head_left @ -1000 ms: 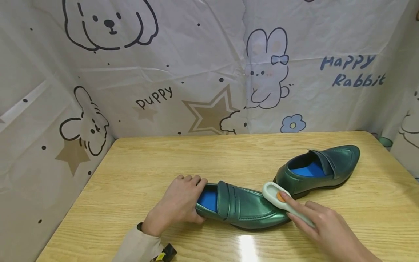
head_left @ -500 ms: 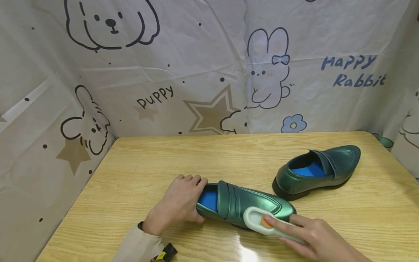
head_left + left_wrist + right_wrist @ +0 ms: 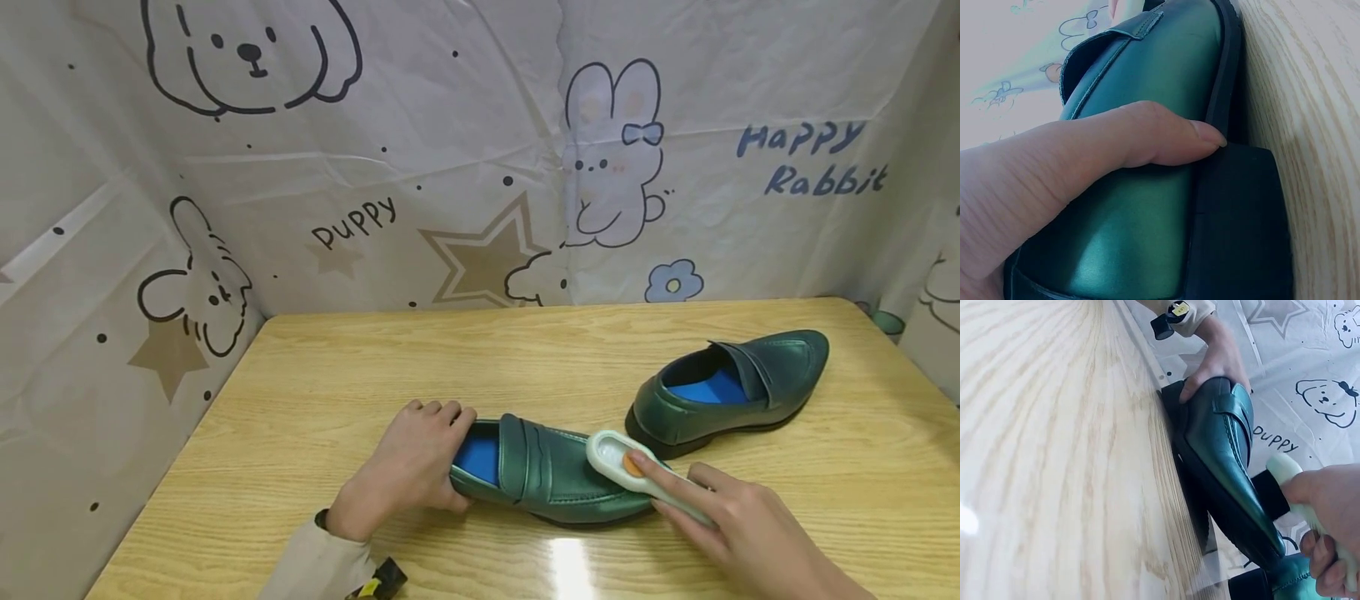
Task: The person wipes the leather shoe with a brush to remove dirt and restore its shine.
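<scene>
A dark green loafer (image 3: 566, 475) with a blue insole lies on the table, toe to the right. Around its heel my left hand (image 3: 412, 462) grips, the thumb (image 3: 1154, 134) pressed along the side down to the sole edge in the left wrist view. My right hand (image 3: 742, 517) holds a pale green shoe brush (image 3: 611, 458) by its handle, index finger on the orange button (image 3: 633, 463). In the right wrist view the brush's black head (image 3: 1270, 495) meets the loafer's upper near the toe. The toe tip is partly hidden by the brush and hand.
A second green loafer (image 3: 727, 392) stands behind and to the right, its heel close to the brush. The wooden table (image 3: 420, 358) ends at a printed cloth backdrop (image 3: 360, 150) at the back and left.
The brush in my right hand swept from the toe's far side to its near side, then back up onto the top of the toe. The left hand and both loafers stay put.
</scene>
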`<state>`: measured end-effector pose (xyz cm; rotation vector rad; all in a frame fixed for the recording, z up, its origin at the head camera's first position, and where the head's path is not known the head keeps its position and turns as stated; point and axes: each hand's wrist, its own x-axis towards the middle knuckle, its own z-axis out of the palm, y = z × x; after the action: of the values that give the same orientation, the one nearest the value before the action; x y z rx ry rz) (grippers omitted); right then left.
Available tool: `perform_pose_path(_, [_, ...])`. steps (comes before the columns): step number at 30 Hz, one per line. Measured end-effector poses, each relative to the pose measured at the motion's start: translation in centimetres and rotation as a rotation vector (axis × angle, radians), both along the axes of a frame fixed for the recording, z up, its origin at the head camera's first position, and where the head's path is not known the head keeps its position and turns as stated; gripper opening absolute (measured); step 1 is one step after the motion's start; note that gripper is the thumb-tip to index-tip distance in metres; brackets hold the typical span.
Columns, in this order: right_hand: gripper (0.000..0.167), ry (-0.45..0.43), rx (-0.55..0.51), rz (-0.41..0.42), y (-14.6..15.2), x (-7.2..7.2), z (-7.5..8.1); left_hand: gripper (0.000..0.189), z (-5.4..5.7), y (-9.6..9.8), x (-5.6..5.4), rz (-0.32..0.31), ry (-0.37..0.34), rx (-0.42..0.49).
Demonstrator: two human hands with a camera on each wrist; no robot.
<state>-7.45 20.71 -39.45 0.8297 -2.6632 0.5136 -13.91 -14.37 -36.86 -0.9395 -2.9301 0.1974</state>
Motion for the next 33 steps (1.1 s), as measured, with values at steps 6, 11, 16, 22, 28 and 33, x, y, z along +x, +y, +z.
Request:
perform_pose_path(6, [0.07, -0.031, 0.008, -0.144, 0.2, -0.1, 0.3, 0.092, 0.0, 0.0, 0.0, -0.003, 0.009, 0.002])
perform_pose_path(11, [0.067, -0.065, 0.017, -0.193, 0.2, -0.2, 0.3, 0.092, -0.1, 0.0, 0.0, -0.006, 0.012, 0.007])
perform_pose_path(16, [0.067, -0.046, -0.025, -0.058, 0.0, 0.1, -0.1, 0.092, 0.0, -0.1, 0.0, -0.01, 0.016, 0.013])
perform_pose_path(22, [0.055, -0.089, -0.039, 0.063, -0.3, 0.3, -0.5, 0.091, 0.0, -0.1, 0.0, -0.01, 0.012, 0.014])
perform_pose_path(28, [0.063, -0.107, -0.055, 0.209, -0.6, 0.4, -0.5, 0.091, -0.1, -0.1, 0.0, -0.014, 0.021, 0.01])
perform_pose_path(33, [0.059, -0.049, -0.076, 0.325, -0.7, 0.3, -0.8, 0.092, -0.1, -0.1, 0.0, -0.011, 0.018, 0.006])
